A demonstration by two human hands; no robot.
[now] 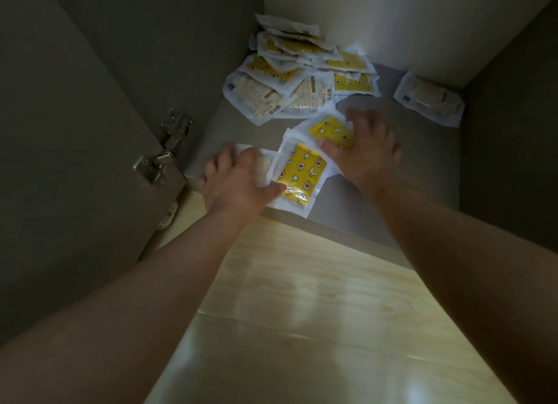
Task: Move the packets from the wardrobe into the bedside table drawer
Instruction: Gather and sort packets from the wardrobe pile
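Observation:
Both my hands reach onto the grey floor of the wardrobe (377,210). My left hand (238,180) lies with fingers spread on a pale packet (265,168) near the front edge, its thumb touching a yellow star-patterned packet (302,171). My right hand (367,151) lies flat with its thumb on a second yellow packet (330,130) that overlaps the first. A heap of several more packets (296,74) fills the back left corner. One lone packet (428,101) lies at the back right.
The open wardrobe door (69,149) stands at the left with a metal hinge (164,152). Dark side walls close in left and right. Light wooden flooring (302,298) lies below the wardrobe's front edge.

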